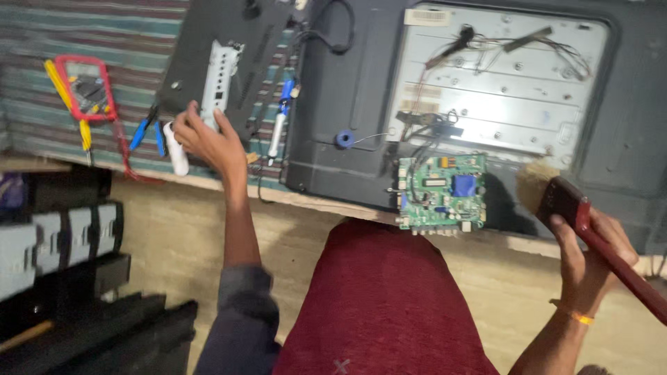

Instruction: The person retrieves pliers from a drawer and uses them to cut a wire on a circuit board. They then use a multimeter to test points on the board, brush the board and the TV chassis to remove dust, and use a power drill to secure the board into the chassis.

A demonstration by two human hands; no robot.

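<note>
We are gripping a red-handled brush (556, 194) in our right hand (590, 243), fingers wrapped around its dark red head; the tan bristles are blurring against the screen's black frame, and the handle is running off the right edge, so its end is cut off. Our left hand (205, 139) is reaching out over the workbench, fingers half curled and holding nothing firmly that we can make out; the fingertips are touching or just above a white bottle (177, 149), and motion blur is keeping us from telling which. Just beside it a grey bracket (221, 80) is lying on a black back cover (208, 42). A green circuit board (441, 191) is sitting at the bench's near edge, between our two hands, partly overhanging. Behind it the opened television (500, 76) is running past the top and right edges. A soldering iron (281, 121) and a red multimeter (87, 87) are lying further left. Dark shelves at lower left are too blurred to read.
</note>
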